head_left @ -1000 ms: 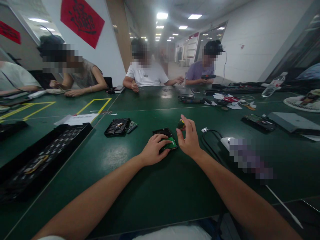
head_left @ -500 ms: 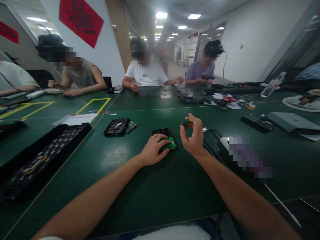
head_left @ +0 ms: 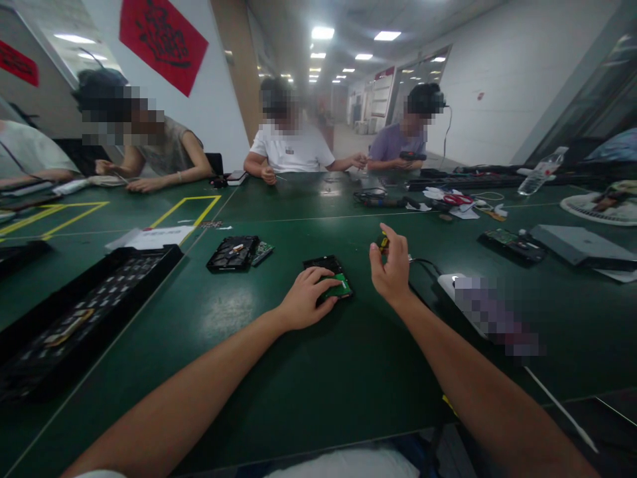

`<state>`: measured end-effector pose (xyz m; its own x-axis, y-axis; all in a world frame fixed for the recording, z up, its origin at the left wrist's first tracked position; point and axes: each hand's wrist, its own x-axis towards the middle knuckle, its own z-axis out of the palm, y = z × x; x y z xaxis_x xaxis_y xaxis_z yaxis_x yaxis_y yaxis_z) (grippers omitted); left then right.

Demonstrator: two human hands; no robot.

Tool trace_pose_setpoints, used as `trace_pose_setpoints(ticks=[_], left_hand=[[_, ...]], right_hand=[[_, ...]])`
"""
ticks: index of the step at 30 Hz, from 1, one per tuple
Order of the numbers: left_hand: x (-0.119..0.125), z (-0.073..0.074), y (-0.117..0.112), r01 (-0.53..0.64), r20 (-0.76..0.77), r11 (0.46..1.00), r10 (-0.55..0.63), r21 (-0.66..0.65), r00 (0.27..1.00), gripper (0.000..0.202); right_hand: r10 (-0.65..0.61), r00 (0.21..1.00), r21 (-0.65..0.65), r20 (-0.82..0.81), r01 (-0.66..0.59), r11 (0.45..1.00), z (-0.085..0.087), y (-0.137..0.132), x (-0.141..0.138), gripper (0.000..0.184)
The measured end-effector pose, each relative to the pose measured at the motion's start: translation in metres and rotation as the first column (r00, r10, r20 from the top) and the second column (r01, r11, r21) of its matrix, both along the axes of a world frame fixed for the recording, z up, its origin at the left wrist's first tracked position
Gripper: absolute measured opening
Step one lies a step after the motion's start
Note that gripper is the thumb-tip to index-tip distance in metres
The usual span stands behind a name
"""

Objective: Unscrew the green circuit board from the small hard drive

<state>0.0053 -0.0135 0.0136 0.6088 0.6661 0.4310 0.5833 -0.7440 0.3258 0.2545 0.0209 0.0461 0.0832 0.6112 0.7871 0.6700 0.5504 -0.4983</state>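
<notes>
Near the middle of the table, my left hand point(head_left: 306, 299) lies over a small black device with a green circuit board point(head_left: 342, 287), which looks like a hard drive. Its fingers hold the device against the table and hide much of it. To the right, my right hand point(head_left: 391, 269) is raised with curled fingers around a screwdriver point(head_left: 383, 243). Only part of the yellow and black handle shows; its shaft cannot be made out. The screwdriver is apart from the device.
To the left are a black casing point(head_left: 231, 254), a small circuit board point(head_left: 262, 252) and a long black tray point(head_left: 89, 318). A white object with a cable point(head_left: 450, 285), partly blurred, lies right. Beyond are a grey box point(head_left: 582, 245) and a bottle point(head_left: 542, 171). Several people sit opposite.
My right hand has shifted to the right with the screwdriver, away from the circuit board. My left hand and the device have stayed in place.
</notes>
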Motion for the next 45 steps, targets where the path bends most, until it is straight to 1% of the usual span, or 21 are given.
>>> trace_pose_setpoints(ticks=[3,9,15,17,22,28,35,39,45], left_hand=[[0.000,0.000,0.000,-0.005,-0.006,1.000,0.005,-0.001,1.000,0.041],[0.000,-0.001,0.000,-0.007,-0.011,1.000,0.007,0.000,1.000,0.040],[0.000,0.001,-0.001,0.001,0.002,1.000,-0.001,-0.014,1.000,0.041],[0.000,0.002,-0.001,-0.002,0.004,1.000,0.002,-0.015,1.000,0.041],[0.001,0.001,0.000,0.000,0.002,1.000,0.000,-0.015,1.000,0.041],[0.001,0.000,0.000,-0.007,-0.007,1.000,0.007,-0.014,1.000,0.041],[0.001,-0.001,0.001,0.005,-0.006,1.000,-0.005,-0.004,1.000,0.041],[0.000,-0.002,0.002,0.011,-0.006,1.000,-0.011,-0.010,1.000,0.042],[0.000,-0.004,0.003,0.014,0.010,1.000,-0.014,0.000,1.000,0.042]], right_hand=[[0.017,1.000,-0.028,0.021,-0.017,0.999,-0.001,0.001,0.000,0.048],[-0.001,0.996,-0.031,0.084,0.004,0.999,-0.003,0.003,0.002,0.040],[0.008,0.991,-0.140,0.130,0.011,0.990,-0.008,0.010,0.006,0.021],[0.008,0.988,-0.178,0.156,0.020,0.984,-0.011,0.013,0.007,0.017],[0.046,0.965,-0.301,0.258,0.035,0.953,-0.016,0.017,0.008,0.028],[0.073,0.954,-0.390,0.292,0.048,0.920,-0.018,0.022,0.009,0.035],[0.083,0.927,-0.500,0.366,0.120,0.858,-0.020,0.027,0.008,0.036],[0.086,0.927,-0.527,0.366,0.131,0.840,-0.026,0.031,0.009,0.032],[0.082,0.933,-0.598,0.349,0.155,0.787,-0.033,0.040,0.013,0.032]])
